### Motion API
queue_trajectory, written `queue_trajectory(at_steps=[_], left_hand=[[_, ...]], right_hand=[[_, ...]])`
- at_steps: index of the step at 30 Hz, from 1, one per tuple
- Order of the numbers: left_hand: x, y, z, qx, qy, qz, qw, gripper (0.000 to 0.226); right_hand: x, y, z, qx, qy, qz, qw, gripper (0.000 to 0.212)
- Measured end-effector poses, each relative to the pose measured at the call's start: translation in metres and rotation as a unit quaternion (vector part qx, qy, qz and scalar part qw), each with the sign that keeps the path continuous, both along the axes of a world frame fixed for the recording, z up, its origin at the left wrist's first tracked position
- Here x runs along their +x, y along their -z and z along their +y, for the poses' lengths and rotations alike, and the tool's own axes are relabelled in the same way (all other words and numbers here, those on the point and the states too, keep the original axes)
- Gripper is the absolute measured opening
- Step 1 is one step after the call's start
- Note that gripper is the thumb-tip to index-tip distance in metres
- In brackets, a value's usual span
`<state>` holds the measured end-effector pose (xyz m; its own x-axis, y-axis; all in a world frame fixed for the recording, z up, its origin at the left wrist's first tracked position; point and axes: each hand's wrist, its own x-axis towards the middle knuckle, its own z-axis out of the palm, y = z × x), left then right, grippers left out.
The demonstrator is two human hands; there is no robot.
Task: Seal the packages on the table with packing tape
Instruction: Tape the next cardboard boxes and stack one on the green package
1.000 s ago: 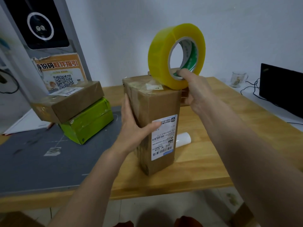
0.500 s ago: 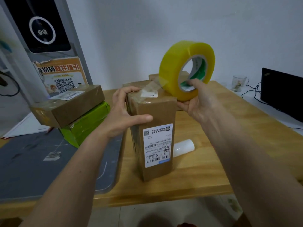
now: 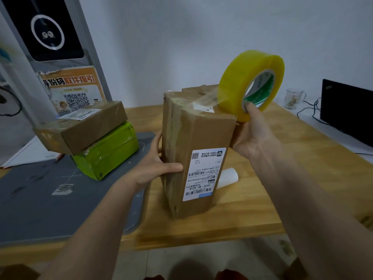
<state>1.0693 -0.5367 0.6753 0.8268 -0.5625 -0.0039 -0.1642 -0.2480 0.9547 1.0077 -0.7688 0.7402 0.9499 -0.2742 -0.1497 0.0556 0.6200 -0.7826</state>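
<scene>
Since half a second ago my left hand [image 3: 155, 168] has slid from the top edge of the tall cardboard package [image 3: 193, 154] down to its left side, and the tape roll [image 3: 251, 83] has pulled further to the right, so a longer clear strip [image 3: 207, 99] now stretches from the box top to the roll.

From the head camera, I see the package standing upright on the wooden table [image 3: 272, 178], near its front edge, with a white shipping label [image 3: 203, 174] on the face toward me. My left hand grips the package at about mid height, thumb across the front corner and fingers wrapped round the left side. My right hand [image 3: 254, 134] holds the yellow roll by its core, one finger hooked inside the ring, with the palm just beside the box's upper right corner. The roll hangs in the air above and to the right of the box top, tilted on edge.

To the left, a flat brown parcel [image 3: 84, 128] lies on top of a green parcel [image 3: 107, 152], both resting on a grey mat [image 3: 40, 209]. A small white cylinder [image 3: 229, 176] lies on the table behind the package. Far right, a glass mug [image 3: 293, 98] stands beside a dark screen [image 3: 347, 110].
</scene>
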Motion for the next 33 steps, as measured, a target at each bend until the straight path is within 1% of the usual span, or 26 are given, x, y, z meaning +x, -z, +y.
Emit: queue_trajectory(at_steps=[3,6,9,11,12,15,18,20,21,22,23,25,26,27,28,29,30,31,32,33], left_hand=[[-0.006,-0.003,-0.005,-0.011,-0.036,-0.057,0.998,0.161],[-0.013,-0.002,-0.008,-0.017,-0.083,-0.146,0.986,0.162],[-0.024,0.002,-0.015,-0.028,-0.131,-0.245,0.960,0.162],[-0.031,0.007,-0.019,-0.028,-0.179,-0.302,0.936,0.163],[-0.034,0.010,-0.019,-0.026,-0.203,-0.321,0.925,0.164],[-0.040,0.021,-0.013,-0.042,-0.258,-0.329,0.908,0.164],[-0.043,0.033,-0.006,-0.061,-0.305,-0.349,0.884,0.157],[-0.039,0.044,-0.009,-0.074,-0.355,-0.347,0.865,0.147],[-0.039,0.047,-0.013,-0.083,-0.375,-0.322,0.865,0.138],[-0.037,0.050,-0.015,-0.087,-0.385,-0.295,0.870,0.124],[-0.037,0.054,-0.016,-0.084,-0.384,-0.279,0.876,0.100],[-0.043,0.064,-0.006,-0.023,-0.384,-0.268,0.883,0.045],[-0.045,0.067,0.004,-0.009,-0.398,-0.269,0.877,0.037],[-0.046,0.066,0.015,-0.034,-0.419,-0.277,0.864,0.041],[-0.047,0.059,0.024,-0.079,-0.421,-0.290,0.856,0.047],[-0.046,0.049,0.032,-0.105,-0.391,-0.316,0.858,0.052],[-0.043,0.039,0.035,-0.089,-0.320,-0.354,0.874,0.056],[-0.039,0.030,0.035,-0.030,-0.215,-0.385,0.897,0.064],[-0.035,0.026,0.031,0.041,-0.098,-0.383,0.918,0.075],[-0.031,0.024,0.026,0.108,-0.003,-0.356,0.928,0.089]], right_hand=[[0.000,-0.004,0.001,0.020,0.008,-0.005,1.000,0.042],[0.006,-0.009,0.004,0.014,0.011,-0.012,1.000,0.042],[0.014,-0.017,0.011,-0.006,0.012,-0.033,0.999,0.046],[0.019,-0.022,0.016,-0.024,0.005,-0.053,0.998,0.038],[0.021,-0.023,0.019,-0.033,0.002,-0.073,0.997,0.034],[0.025,-0.021,0.023,-0.064,-0.024,-0.129,0.989,0.043],[0.024,-0.022,0.026,-0.099,-0.074,-0.156,0.980,0.034],[0.018,-0.027,0.029,-0.151,-0.121,-0.203,0.960,0.020],[0.013,-0.030,0.033,-0.195,-0.144,-0.232,0.942,0.011],[0.010,-0.032,0.035,-0.245,-0.166,-0.253,0.921,0.016],[0.009,-0.030,0.037,-0.291,-0.188,-0.246,0.905,0.024],[0.013,-0.019,0.035,-0.359,-0.184,-0.188,0.895,0.021],[0.015,-0.010,0.034,-0.398,-0.174,-0.170,0.884,0.016],[0.016,0.002,0.032,-0.433,-0.171,-0.152,0.872,0.014],[0.015,0.016,0.030,-0.453,-0.178,-0.136,0.863,0.017],[0.013,0.031,0.030,-0.463,-0.193,-0.120,0.857,0.021],[0.009,0.045,0.031,-0.466,-0.207,-0.111,0.853,0.024],[0.007,0.058,0.033,-0.464,-0.218,-0.110,0.852,0.025],[0.003,0.067,0.035,-0.460,-0.225,-0.112,0.852,0.024],[0.001,0.072,0.036,-0.454,-0.226,-0.113,0.854,0.022]])
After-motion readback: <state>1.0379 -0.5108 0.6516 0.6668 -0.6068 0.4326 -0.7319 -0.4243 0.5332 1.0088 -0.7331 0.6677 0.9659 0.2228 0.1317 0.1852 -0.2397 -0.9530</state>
